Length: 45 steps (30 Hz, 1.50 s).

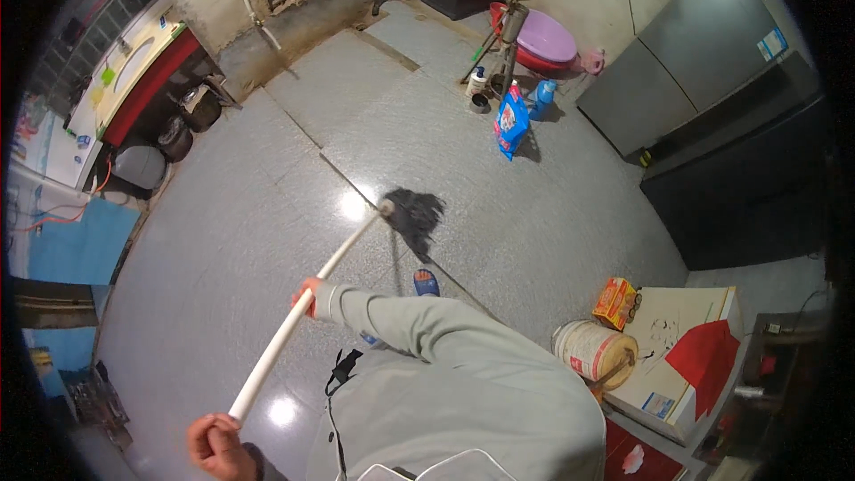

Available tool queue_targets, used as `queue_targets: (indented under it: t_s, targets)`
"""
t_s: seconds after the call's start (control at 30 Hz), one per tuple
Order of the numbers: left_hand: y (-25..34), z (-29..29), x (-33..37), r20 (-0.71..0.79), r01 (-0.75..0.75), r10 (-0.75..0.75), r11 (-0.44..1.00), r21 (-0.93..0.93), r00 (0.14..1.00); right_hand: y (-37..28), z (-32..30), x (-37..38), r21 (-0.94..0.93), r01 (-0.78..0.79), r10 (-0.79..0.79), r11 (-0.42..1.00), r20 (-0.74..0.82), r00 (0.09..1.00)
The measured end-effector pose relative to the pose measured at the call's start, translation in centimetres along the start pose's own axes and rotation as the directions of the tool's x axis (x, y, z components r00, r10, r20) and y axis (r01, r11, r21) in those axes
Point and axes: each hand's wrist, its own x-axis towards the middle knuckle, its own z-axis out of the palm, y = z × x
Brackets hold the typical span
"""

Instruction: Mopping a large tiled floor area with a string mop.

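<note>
A mop with a long white handle (pixel 298 312) slants across the floor from the lower left toward the middle. Its dark grey strand head (pixel 415 216) lies fanned out on the grey tiles, beside a dark seam. My left hand (pixel 218 447) is closed around the top end of the handle at the lower left. Farther down the handle, my right hand (pixel 308 297) grips it, the grey sleeve hiding part of that hand. Just nearer than the mop head shows my foot in a blue slipper (pixel 427 282).
A blue bag (pixel 511 125), a blue bottle (pixel 541 98) and a white bottle (pixel 476 82) stand on the floor by a purple basin (pixel 545 36). At right are a grey fridge (pixel 677 62) and a bucket (pixel 588 349). Bins (pixel 175 139) line the left counter.
</note>
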Motion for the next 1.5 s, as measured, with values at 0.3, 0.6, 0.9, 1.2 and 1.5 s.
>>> queue_targets:
  t_s: [0.3,0.6,0.9,1.2,1.5]
  targets:
    - [-2.6,8.0,-0.2,0.065,-0.222,0.24,0.953,-0.204,0.969,-8.3,0.9,-0.9,-0.157,0.279,-0.252,0.947,0.17,0.953]
    - [-4.6,8.6,5.2,0.287,-0.085,0.253,0.867,-0.49,0.924,-9.9,-10.0,-5.1,0.484,0.265,-0.344,0.834,0.082,0.935]
    - [-8.4,24.8,2.2,0.856,0.611,-0.243,0.785,-0.102,0.457,-18.2,-33.1,-12.1,0.196,0.86,-0.764,0.471,-0.396,0.509]
    - [-9.2,30.4,1.8,0.85,0.678,-0.304,0.731,-0.082,0.431,-23.2,-34.4,-15.6,0.358,0.819,-0.486,0.448,-0.671,0.559]
    - [-4.1,19.7,6.4,0.208,0.621,-0.587,0.757,-0.203,0.783,-18.6,-21.5,-4.8,-0.536,0.355,-0.423,0.766,-0.005,0.906]
